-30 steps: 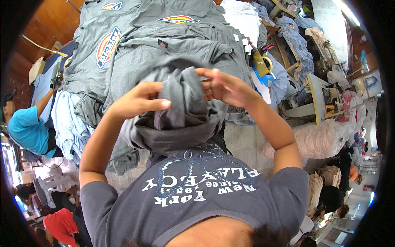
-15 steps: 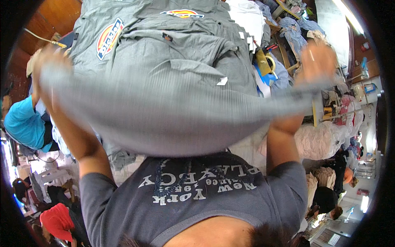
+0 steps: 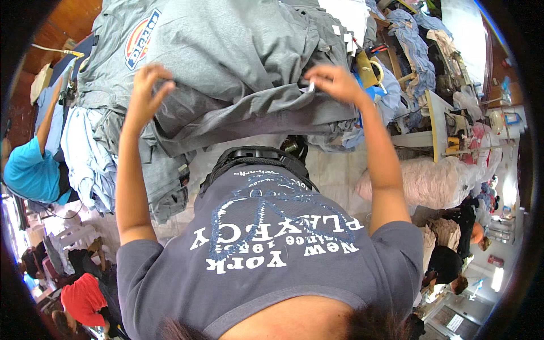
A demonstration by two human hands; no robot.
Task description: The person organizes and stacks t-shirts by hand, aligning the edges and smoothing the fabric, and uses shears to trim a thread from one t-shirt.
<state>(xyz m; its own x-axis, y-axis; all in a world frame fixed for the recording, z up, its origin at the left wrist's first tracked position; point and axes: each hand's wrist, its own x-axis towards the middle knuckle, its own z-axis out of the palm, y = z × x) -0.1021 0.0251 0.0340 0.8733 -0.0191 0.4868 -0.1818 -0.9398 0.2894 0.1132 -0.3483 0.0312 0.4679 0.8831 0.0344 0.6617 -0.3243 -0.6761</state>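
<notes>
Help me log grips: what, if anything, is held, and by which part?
The left hand seems to hold nothing; the right hand is at a white tag on the gray shirt, its grip unclear.

On my feed, the plain grey garment (image 3: 226, 68) lies loosely spread at twelve o'clock, creased, with slack folds along its six o'clock edge. Its far edge seems to blend into similar cloth; I can't place it.

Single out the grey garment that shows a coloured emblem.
The grey garment at upper left, beyond the left hand: its red, yellow and blue emblem is visible. The grey garment spread to its right shows none.
</notes>
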